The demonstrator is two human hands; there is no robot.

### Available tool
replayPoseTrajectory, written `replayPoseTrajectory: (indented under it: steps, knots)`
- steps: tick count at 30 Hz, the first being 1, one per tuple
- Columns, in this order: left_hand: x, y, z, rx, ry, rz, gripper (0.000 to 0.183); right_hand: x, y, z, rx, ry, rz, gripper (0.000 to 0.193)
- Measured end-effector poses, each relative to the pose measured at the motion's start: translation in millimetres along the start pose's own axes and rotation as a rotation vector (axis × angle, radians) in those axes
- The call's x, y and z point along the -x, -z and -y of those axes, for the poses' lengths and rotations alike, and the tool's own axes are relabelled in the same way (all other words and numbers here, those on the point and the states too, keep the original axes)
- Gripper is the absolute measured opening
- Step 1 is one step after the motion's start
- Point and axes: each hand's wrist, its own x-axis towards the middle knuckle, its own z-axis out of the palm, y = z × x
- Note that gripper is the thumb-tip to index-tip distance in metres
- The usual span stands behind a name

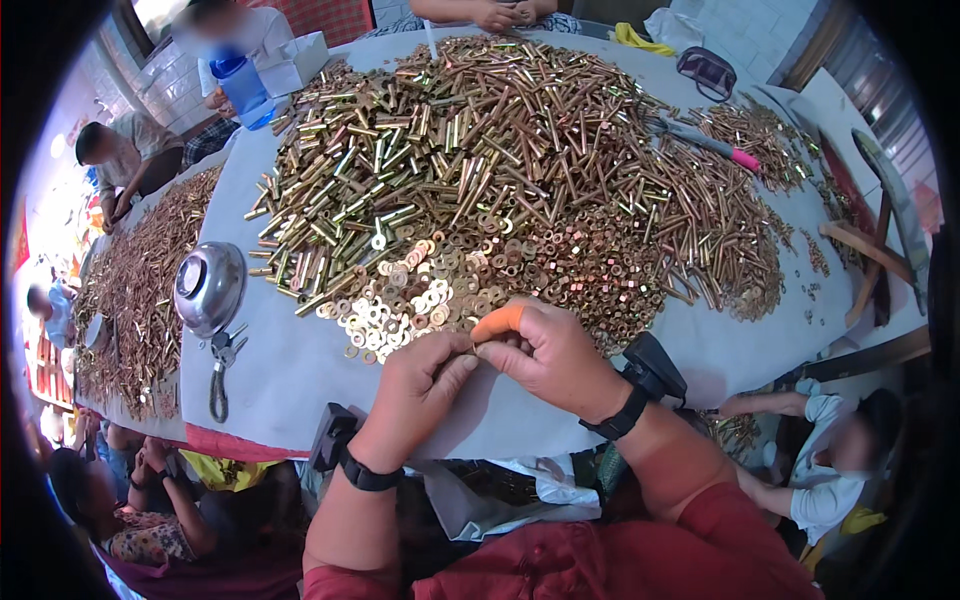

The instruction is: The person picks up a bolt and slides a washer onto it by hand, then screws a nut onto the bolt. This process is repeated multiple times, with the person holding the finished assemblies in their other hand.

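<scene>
My left hand (425, 380) and my right hand (548, 352) meet at the near edge of a heap of hardware, fingertips pinched close together. Whatever small piece lies between them is hidden by the fingers. An orange finger cover (498, 322) sits on my right index finger. Just beyond my left hand lie shiny flat washers (425, 298); past my right hand spread golden hex nuts (610, 275). Behind both rises a large pile of brass-coloured metal sleeves (450, 140).
An upturned steel bowl (210, 290) and keys on a dark strap (220, 365) lie at left. A blue jug (242, 90) and white box (297, 62) stand far left. A pink-ended tool (735, 157) rests on the pile near a dark pouch (707, 70). Several people sit around.
</scene>
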Motion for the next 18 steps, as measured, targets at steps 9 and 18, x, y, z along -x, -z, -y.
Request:
replayPoseTrajectory:
  steps: [9,18]
  knots:
    - [1.7,2.0,2.8,0.226,0.231,-0.133,0.007,-1.2,44.3,24.0,0.019,-0.166,-0.213,0.028]
    - [-1.3,0.4,3.3,0.251,0.227,-0.128,0.009,3.6,49.0,28.1,0.075,-0.152,-0.242,0.026]
